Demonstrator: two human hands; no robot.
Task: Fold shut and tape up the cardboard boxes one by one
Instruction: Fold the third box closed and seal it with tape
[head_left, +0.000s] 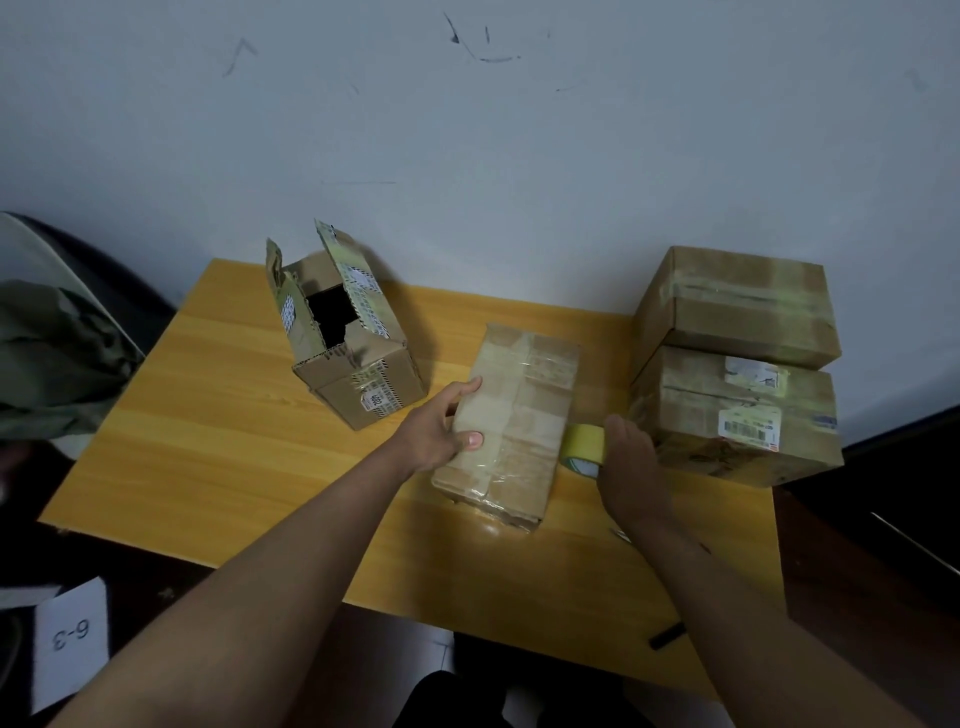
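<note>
Left hand (441, 431) grips the left edge of the closed box (511, 421) mid-bench: thumb on top, fingers curled over the side. Right hand (626, 457) holds the yellow tape roll (584, 448) tight against the box's right side, fingers wrapped round it. Box is flat brown cardboard, glossy with clear tape. Open box (343, 332) sits far left, flaps up, tilted. 2 sealed boxes (737, 358) stacked at right. Bench (208, 415) is smooth yellow wood-grain.
</note>
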